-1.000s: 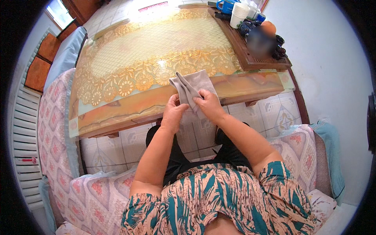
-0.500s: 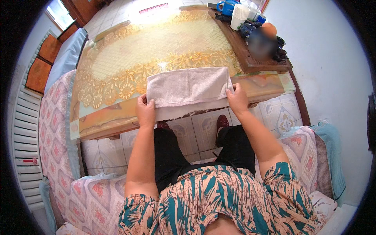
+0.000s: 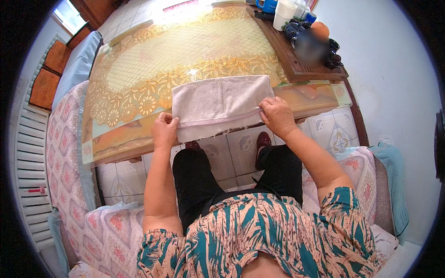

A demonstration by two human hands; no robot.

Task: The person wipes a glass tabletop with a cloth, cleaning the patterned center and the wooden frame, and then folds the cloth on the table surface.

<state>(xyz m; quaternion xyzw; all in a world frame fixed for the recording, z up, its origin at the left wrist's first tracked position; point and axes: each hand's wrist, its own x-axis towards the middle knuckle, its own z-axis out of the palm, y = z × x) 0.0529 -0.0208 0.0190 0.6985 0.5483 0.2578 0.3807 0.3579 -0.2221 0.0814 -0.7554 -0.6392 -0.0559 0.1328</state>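
Observation:
A pale pinkish-grey towel [image 3: 220,102], folded over, lies across the near edge of the low table [image 3: 120,143]. Its lower layer hangs past that edge and has a frayed border. At the towel's left corner, my left hand [image 3: 164,127] is closed, pinching the fabric between thumb and fingers. My right hand [image 3: 278,116] grips the towel's right side along the folded edge, its fingers bent over the cloth.
A gold floral lace cover [image 3: 185,46] spreads over the table. To the right, a dark wooden tray [image 3: 287,60] carries stacked paper cups [image 3: 284,16], a blue mug [image 3: 268,5] and an orange round object [image 3: 320,30]. A quilted sofa cover [image 3: 69,162] runs along the left.
My right hand has shifted slightly left and inward over the towel's edge. My left hand has moved a little left. More of the lower layer shows below the upper fold.

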